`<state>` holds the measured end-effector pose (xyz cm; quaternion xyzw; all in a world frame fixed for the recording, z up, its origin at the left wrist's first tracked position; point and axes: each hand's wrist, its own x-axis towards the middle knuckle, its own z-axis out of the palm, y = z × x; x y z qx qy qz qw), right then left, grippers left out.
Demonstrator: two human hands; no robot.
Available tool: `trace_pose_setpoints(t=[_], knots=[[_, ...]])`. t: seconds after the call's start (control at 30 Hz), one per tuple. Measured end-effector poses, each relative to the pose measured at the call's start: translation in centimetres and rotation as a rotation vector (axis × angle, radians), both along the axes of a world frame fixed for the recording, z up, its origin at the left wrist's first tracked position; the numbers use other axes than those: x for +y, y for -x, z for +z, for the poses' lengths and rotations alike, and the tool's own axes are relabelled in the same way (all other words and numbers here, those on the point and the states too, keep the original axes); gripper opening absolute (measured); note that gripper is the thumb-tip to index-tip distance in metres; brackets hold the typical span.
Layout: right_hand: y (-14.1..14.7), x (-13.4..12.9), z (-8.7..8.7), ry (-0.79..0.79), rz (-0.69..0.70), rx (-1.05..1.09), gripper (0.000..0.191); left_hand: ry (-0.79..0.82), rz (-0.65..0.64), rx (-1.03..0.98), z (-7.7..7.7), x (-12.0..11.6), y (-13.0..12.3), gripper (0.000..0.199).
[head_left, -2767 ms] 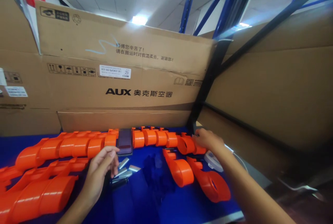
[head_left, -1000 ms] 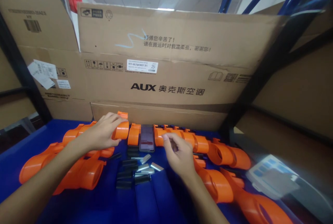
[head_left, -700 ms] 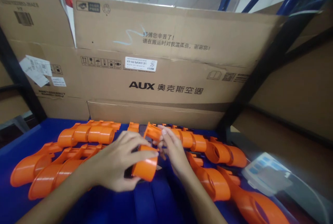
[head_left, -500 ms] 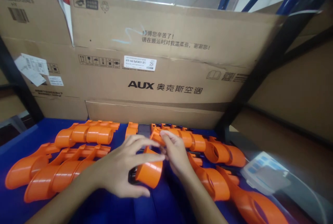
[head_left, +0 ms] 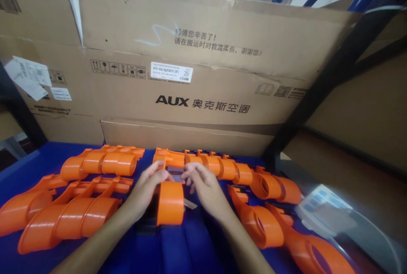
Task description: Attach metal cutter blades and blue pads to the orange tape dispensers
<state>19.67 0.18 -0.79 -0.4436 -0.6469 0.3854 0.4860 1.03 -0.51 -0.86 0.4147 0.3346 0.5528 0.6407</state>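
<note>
Centre front is an orange plastic part (head_left: pixel 171 204) with a wide round ring below and a narrow bracket-like end above. My left hand (head_left: pixel 149 187) is closed on its upper end, thumb and fingers pinching the narrow section. Just to the right, my right hand (head_left: pixel 203 185) has its fingers curled in close to that same end; whether something small lies between the fingertips cannot be made out. Under the right fingers, beside the ring, a thin pale strip (head_left: pixel 190 204) shows. Part of the dark area behind the ring is hidden by my left hand.
Similar orange parts lie in rows on the blue surface (head_left: pixel 173 253), at left (head_left: pixel 71 216) and right (head_left: pixel 263 227). A whitish transparent box (head_left: pixel 327 210) sits far right. Behind stands a tall cardboard sheet (head_left: pixel 203 79), beside a slanted black frame bar (head_left: pixel 305 104).
My left hand has gone from spread fingers to gripping the orange part's upper end. The part has turned straighter and moved left. My right hand has come off its upper end.
</note>
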Motion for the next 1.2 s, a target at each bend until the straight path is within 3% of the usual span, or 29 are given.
trace_pose_setpoints(t=[0.07, 0.17, 0.23, 0.33, 0.57, 0.77, 1.0, 1.2], knots=[[-0.4, -0.3, 0.1, -0.163, 0.038, -0.302, 0.02, 0.021, 0.075, -0.052, 0.0, 0.1, 0.6, 0.026], [-0.5, -0.7, 0.1, -0.288, 0.24, -0.574, 0.015, 0.056, 0.132, -0.102, 0.3, 0.0, 1.0, 0.03], [-0.3, -0.9, 0.0, -0.306, 0.324, -0.637, 0.018, 0.124, 0.171, -0.159, 0.7, -0.2, 1.1, 0.033], [0.1, -0.9, -0.4, -0.324, 0.338, -0.69, 0.019, 0.216, 0.203, -0.265, 1.2, -0.5, 1.1, 0.034], [0.4, -0.5, -1.3, -0.293, 0.356, -0.712, 0.017, 0.298, 0.132, -0.494, 1.5, -0.6, 1.4, 0.028], [-0.1, -0.3, -0.4, -0.244, 0.264, -0.557, 0.016, 0.274, 0.139, -0.36, 1.0, -0.7, 1.3, 0.036], [-1.4, 0.2, 0.4, -0.188, -0.086, 0.062, 0.017, 0.053, 0.102, -0.055, -0.5, -0.6, 0.0, 0.038], [-1.8, 0.3, 0.7, -0.138, -0.154, 0.329, 0.03, 0.013, 0.025, -0.019, -1.2, -1.2, -0.5, 0.037]])
